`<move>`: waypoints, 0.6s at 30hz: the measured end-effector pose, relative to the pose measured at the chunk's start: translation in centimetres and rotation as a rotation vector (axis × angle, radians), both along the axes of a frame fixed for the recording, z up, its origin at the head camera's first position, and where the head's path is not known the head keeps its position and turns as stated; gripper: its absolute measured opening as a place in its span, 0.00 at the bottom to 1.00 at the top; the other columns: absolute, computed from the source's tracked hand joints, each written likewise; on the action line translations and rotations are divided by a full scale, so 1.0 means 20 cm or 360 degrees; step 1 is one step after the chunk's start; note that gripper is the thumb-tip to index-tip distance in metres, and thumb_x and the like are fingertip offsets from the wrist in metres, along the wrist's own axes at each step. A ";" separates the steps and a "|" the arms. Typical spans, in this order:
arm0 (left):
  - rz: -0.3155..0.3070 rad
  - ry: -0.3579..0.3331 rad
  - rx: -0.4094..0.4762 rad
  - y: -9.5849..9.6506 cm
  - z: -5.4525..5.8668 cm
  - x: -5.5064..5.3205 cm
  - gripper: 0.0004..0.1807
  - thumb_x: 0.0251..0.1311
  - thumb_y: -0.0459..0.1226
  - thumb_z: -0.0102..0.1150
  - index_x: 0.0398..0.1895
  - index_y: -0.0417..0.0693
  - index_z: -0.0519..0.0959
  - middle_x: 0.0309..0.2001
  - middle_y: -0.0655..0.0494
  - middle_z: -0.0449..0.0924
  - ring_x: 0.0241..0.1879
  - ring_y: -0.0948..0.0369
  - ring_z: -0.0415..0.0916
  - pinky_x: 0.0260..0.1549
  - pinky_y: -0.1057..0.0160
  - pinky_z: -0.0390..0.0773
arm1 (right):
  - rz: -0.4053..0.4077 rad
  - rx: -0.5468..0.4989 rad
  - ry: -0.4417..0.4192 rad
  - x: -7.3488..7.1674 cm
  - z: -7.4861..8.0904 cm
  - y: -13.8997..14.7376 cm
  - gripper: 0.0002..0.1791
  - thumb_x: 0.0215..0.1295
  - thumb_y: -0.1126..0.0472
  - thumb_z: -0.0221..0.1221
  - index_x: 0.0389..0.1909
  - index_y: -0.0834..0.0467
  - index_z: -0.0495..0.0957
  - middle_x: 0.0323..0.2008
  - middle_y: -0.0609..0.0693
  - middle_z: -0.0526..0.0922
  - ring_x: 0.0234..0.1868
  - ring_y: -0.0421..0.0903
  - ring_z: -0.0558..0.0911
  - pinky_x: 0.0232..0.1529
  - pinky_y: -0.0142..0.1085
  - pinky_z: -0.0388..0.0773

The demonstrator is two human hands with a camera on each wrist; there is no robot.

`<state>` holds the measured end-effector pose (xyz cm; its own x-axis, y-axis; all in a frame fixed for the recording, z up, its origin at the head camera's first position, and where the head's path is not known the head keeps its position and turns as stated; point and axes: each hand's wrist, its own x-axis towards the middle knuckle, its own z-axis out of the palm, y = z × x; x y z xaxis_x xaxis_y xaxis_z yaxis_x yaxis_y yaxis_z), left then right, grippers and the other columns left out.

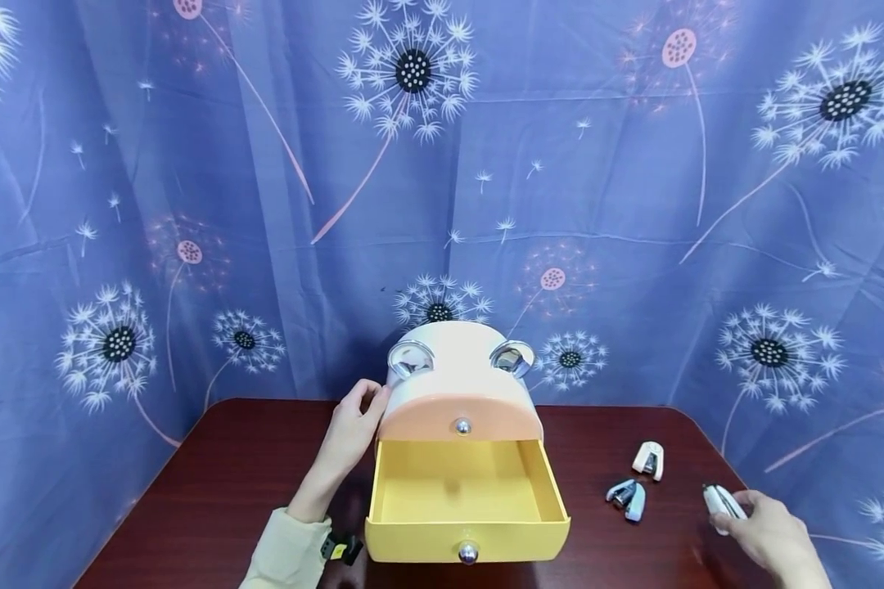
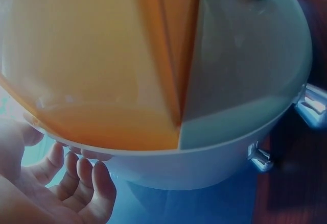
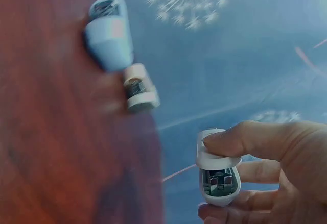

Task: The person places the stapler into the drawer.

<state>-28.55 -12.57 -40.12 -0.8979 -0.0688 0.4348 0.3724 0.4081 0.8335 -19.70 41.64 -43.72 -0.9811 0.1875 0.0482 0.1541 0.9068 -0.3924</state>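
A white desktop drawer box point(image 1: 457, 360) stands on the table, its lower yellow drawer point(image 1: 420, 541) pulled out with nothing inside. My left hand point(image 1: 357, 421) touches the box's left side; the left wrist view shows its fingers point(image 2: 102, 191) loosely bent against the box's edge. Out at the table's right side, my right hand point(image 1: 769, 532) pinches a small white stapler point(image 3: 219, 160) between thumb and fingers, raised off the tabletop. Left of that hand lie a light blue mini stapler point(image 1: 631, 501) and a pale mini stapler point(image 1: 648, 460), close together.
The peach upper drawer point(image 1: 420, 419) is closed. Two shiny ear-like rings point(image 1: 411, 358) stick out of the box top. A blue dandelion-print curtain point(image 1: 619, 204) hangs around the dark red table point(image 1: 265, 458).
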 end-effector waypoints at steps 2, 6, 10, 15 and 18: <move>0.0005 0.0003 0.0007 0.00 0.00 0.00 0.12 0.57 0.52 0.49 0.30 0.56 0.72 0.23 0.58 0.71 0.24 0.61 0.69 0.24 0.64 0.68 | 0.0005 0.0017 0.0101 0.01 0.04 -0.03 0.33 0.46 0.42 0.61 0.41 0.67 0.70 0.28 0.59 0.76 0.29 0.57 0.74 0.28 0.48 0.66; 0.0016 0.0009 0.0035 0.00 0.00 0.00 0.12 0.57 0.52 0.50 0.30 0.56 0.72 0.22 0.58 0.71 0.24 0.61 0.68 0.24 0.63 0.68 | 0.0030 0.0069 0.0321 0.03 0.12 -0.11 0.30 0.46 0.46 0.63 0.42 0.65 0.71 0.26 0.57 0.77 0.26 0.54 0.74 0.25 0.45 0.65; 0.0017 0.0005 0.0039 0.01 -0.01 0.00 0.11 0.57 0.51 0.50 0.29 0.56 0.72 0.22 0.58 0.70 0.23 0.61 0.68 0.23 0.64 0.68 | 0.0084 0.0095 0.0487 0.04 0.17 -0.20 0.28 0.44 0.48 0.64 0.42 0.64 0.71 0.28 0.60 0.77 0.27 0.54 0.74 0.25 0.47 0.65; 0.0004 -0.0013 0.0037 0.01 -0.01 0.00 0.11 0.57 0.52 0.50 0.30 0.57 0.72 0.22 0.58 0.71 0.23 0.61 0.69 0.24 0.63 0.69 | 0.0166 0.0111 0.0599 0.04 0.23 -0.31 0.29 0.42 0.50 0.66 0.43 0.63 0.72 0.29 0.59 0.77 0.29 0.54 0.74 0.26 0.46 0.65; 0.0006 -0.0011 0.0044 0.00 -0.01 0.00 0.11 0.57 0.52 0.50 0.30 0.57 0.72 0.22 0.57 0.71 0.23 0.61 0.69 0.24 0.63 0.69 | 0.0191 0.0120 0.0667 0.04 0.27 -0.39 0.29 0.42 0.51 0.67 0.43 0.63 0.72 0.31 0.59 0.77 0.31 0.55 0.74 0.27 0.48 0.65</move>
<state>-28.50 -12.53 -40.23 -0.9005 -0.0841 0.4266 0.3651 0.3865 0.8470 -18.92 33.92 -38.41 -0.8883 0.0542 0.4560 -0.1124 0.9371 -0.3305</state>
